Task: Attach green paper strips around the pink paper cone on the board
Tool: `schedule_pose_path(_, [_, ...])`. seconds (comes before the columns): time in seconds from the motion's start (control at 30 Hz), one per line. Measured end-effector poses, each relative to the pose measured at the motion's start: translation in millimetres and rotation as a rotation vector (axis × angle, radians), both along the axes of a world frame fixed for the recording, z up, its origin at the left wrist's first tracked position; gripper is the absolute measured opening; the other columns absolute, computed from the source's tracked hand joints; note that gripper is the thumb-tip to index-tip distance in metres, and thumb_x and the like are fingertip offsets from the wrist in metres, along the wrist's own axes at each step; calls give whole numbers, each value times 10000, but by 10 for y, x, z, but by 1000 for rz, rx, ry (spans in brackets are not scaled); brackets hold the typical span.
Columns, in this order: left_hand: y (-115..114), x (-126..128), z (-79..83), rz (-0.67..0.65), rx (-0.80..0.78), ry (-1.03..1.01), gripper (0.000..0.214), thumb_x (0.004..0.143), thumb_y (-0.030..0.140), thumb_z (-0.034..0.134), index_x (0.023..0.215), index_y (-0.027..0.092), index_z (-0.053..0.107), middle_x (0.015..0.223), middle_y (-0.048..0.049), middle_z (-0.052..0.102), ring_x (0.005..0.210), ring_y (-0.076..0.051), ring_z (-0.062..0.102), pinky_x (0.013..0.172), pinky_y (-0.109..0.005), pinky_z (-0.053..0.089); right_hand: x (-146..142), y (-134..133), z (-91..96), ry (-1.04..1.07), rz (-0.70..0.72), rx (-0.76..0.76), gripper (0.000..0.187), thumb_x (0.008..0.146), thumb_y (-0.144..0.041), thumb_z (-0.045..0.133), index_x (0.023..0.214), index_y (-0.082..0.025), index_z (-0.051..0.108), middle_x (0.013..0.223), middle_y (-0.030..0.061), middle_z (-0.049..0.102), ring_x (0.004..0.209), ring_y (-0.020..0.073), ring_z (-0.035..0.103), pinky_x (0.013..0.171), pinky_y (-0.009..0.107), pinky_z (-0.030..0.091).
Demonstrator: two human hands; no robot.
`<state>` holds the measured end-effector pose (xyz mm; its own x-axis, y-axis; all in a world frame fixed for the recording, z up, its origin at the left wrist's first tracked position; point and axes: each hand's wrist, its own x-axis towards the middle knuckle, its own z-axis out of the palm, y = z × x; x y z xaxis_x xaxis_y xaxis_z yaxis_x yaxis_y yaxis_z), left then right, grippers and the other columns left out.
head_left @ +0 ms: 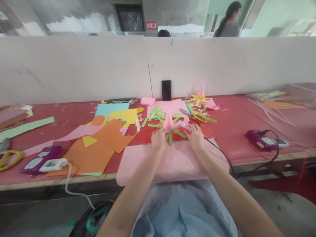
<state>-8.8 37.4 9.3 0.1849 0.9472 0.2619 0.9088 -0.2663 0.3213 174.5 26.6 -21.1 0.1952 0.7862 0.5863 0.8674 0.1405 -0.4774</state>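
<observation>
Stretching beneath the pink mat (138, 164), the red tabletop (232, 115) carries everything. At the mat's far edge, the left hand (159, 138) has a hold I cannot tell; the right hand (197, 137) has its grip round what looks like a glue gun (184, 122), aimed leftward at the pink cone (168, 120) beyond the mat. Best steady the cone, press each green strip (170, 138) flat, and keep skin off the nozzle (174, 126).

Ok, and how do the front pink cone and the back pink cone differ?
The front cone has green strips about its base; the back cone has yellow strips. The front cone is between the left hand and right hand; the back cone stands untouched, nearer the partition. Both are pink and point upward.
</observation>
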Motion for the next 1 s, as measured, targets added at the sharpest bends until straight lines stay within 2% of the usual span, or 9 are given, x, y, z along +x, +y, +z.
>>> schedule_pose_path(0.3, [-1,1,-4,2,-12,-23,176,854,179,531,906,230,691,997,-36,681,933,-196,600,805,-326,397,9,11,-11,5,0,24,289,841,-313,491,1088,-186,568,1048,112,604,944,232,560,801,370,462])
schedule_pose_path(0.47, [-3,-1,-14,11,4,-36,193,823,171,582,998,233,637,938,-31,682,910,-192,606,805,-315,395,40,32,-25,181,-97,-23,324,792,-385,527,1049,-190,556,1070,109,597,982,238,555,745,346,461])
schedule_pose_path(0.6, [-1,1,-13,25,5,-46,239,805,163,613,1036,219,593,908,-30,683,885,-196,612,792,-315,398,132,70,-45,324,-172,-42,381,714,-447,584,995,-190,559,1040,107,604,900,232,568,723,344,453])
schedule_pose_path(0.8, [2,7,-27,-18,31,-22,140,840,194,567,968,218,618,1013,-42,658,969,-197,592,830,-318,398,177,90,-56,399,-218,10,390,690,-471,593,957,-188,567,974,95,615,833,209,574,731,330,448])
schedule_pose_path(1.0, [-89,33,-50,-44,72,-10,217,866,245,524,1053,234,635,1064,-68,616,1003,-213,566,876,-342,402,204,107,-98,383,-201,11,399,684,-488,602,949,-191,576,975,93,624,810,201,576,699,315,450])
